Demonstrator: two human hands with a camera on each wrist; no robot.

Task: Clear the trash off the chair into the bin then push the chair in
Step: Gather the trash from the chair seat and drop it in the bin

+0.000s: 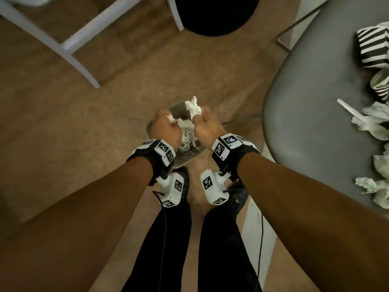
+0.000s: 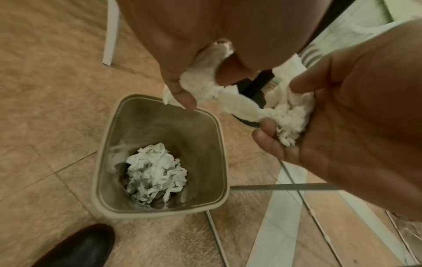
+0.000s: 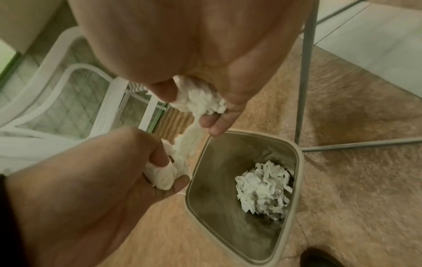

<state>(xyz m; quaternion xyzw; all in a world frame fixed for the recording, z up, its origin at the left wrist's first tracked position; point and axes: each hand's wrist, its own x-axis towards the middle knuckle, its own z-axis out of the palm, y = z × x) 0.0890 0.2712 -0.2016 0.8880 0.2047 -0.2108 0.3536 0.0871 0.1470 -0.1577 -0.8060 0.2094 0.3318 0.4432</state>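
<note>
The chair (image 1: 315, 114) sits off to the right with plenty of tissue and striped wrappers (image 1: 372, 47) left on its seat. The bin (image 2: 222, 144) stands on the floor straight below both hands, a white clump already at its bottom. Left hand (image 1: 166, 128) and right hand (image 1: 207, 125) each have fingers curled round a tissue wad (image 1: 193, 107), and the wads look joined by a twisted strand. I'd centre both fists over the opening before letting go, since they're hanging near the far rim, then head back for more.
</note>
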